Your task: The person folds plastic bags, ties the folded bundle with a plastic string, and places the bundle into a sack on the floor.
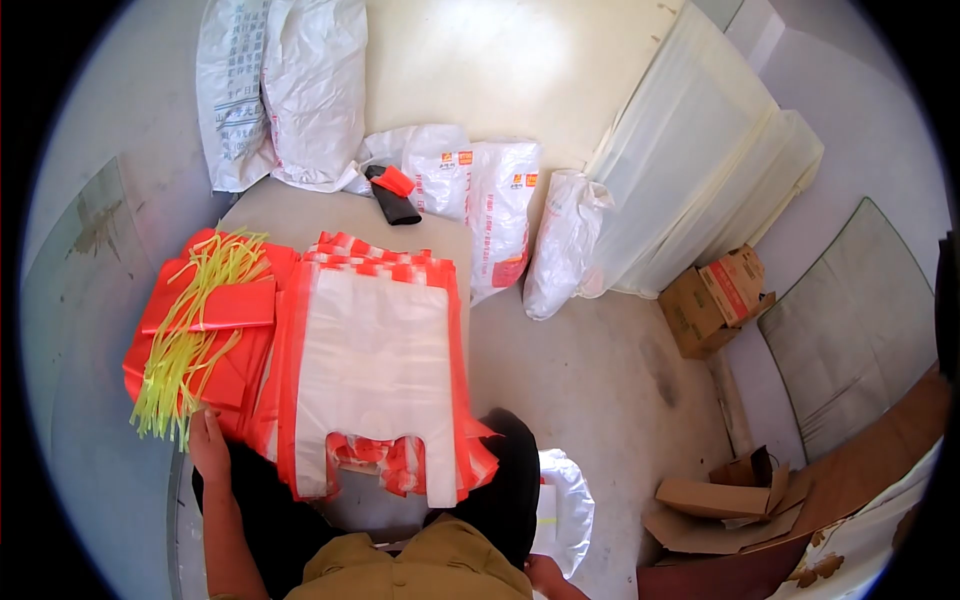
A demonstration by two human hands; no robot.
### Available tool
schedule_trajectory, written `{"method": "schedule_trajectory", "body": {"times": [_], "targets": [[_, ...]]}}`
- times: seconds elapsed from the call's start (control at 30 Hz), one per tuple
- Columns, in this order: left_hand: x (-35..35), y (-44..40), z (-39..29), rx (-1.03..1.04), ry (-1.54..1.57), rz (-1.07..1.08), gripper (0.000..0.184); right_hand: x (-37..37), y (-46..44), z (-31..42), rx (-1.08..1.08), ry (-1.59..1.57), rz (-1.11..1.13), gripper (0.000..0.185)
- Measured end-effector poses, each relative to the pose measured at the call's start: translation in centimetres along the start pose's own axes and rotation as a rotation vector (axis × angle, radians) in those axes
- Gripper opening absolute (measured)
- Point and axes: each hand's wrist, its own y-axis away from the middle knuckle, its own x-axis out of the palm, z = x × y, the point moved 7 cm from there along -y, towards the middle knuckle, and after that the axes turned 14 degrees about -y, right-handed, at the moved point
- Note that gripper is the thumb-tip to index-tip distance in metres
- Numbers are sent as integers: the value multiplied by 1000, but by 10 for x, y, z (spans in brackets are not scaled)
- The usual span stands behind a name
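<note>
My left hand [208, 447] is at the near edge of the red plastic bags [232, 300], its fingers closed at the lower ends of the yellow plastic strips [175, 370]. The strips lie in a loose bunch across the red pile. To the right, a stack of white T-shirt bags [375, 340] with red edges lies flat, handles toward me. Low on my right side, my right hand [545, 575] is beside an open white plastic sack [570, 505]. Its fingers are hidden.
White woven sacks [318, 95] and printed white sacks [503, 205] stand behind the table. A black and red roll-shaped item [397, 200] lies at its far end. Cardboard boxes [700, 310] and flattened cardboard [715, 500] are on the right. Translucent sheeting [700, 150] covers something behind.
</note>
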Motion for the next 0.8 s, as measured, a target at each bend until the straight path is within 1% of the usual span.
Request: {"method": "schedule_trajectory", "body": {"times": [0.07,0.17,0.27,0.37,0.4,0.5,0.6,0.7,0.73,0.8], "targets": [[-2,0,-4,-13,-9,5,36,-6,4,7,55,-21,-67,36],[0,0,1,-22,7,33,37,-6,-7,-4,98,-103,-250,30],[-3,0,-1,-19,30,-2,37,5,-10,-23,190,-412,-352,32],[-3,-1,2,-29,22,29,37,23,-13,-33,54,-631,-433,28],[-1,-1,5,-22,19,29,37,19,-2,-17,53,-619,-385,28],[0,-1,11,-16,11,24,37,57,-30,-72,-74,-733,-225,26],[-1,-2,5,-7,16,11,37,43,-16,-73,-106,-471,283,25],[-1,-1,3,5,21,0,37,3,16,-23,-16,-329,436,23],[-2,0,3,-7,15,6,37,2,13,-18,-45,-306,427,24],[-2,1,8,-40,9,27,37,29,-8,-38,-133,-92,289,26]]}}
